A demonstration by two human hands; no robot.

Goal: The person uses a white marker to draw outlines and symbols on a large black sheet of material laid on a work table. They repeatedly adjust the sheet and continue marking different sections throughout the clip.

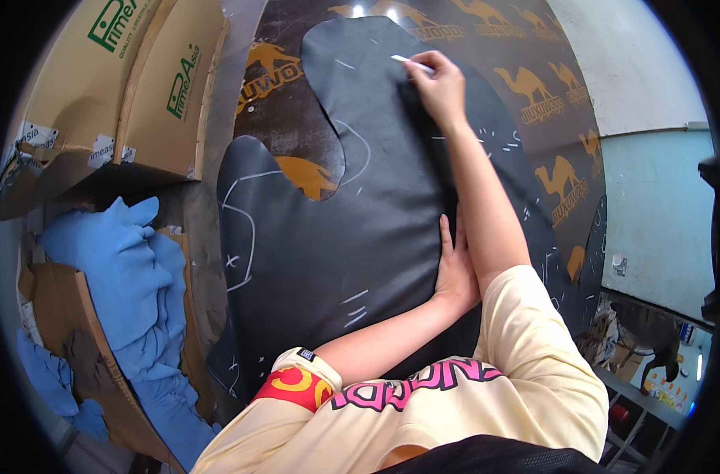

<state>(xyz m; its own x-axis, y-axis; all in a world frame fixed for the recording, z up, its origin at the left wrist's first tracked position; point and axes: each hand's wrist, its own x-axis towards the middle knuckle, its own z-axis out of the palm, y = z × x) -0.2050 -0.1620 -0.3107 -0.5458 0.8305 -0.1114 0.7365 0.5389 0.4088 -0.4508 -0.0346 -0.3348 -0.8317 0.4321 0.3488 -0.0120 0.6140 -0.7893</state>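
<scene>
A large black leather hide (297, 237) with an irregular outline lies spread in front of me, marked with white lines, curves and crosses. Near its far end, my right hand (441, 88) is closed around a slim white marking stick (411, 63), whose tip is at or just above the leather. Whether it is chalk or a pen, I cannot tell. My left hand (457, 272) rests on the hide beside my right forearm, fingers stretched out and holding nothing. That forearm hides some of its fingers.
Beneath the hide is a brown board (518, 47) printed with orange camels. Cardboard boxes (166, 95) stand at the left, above an open carton (79, 316) heaped with blue leather (131, 276). At the right are a pale blue panel (660, 213) and a cluttered metal-framed stand (644, 403).
</scene>
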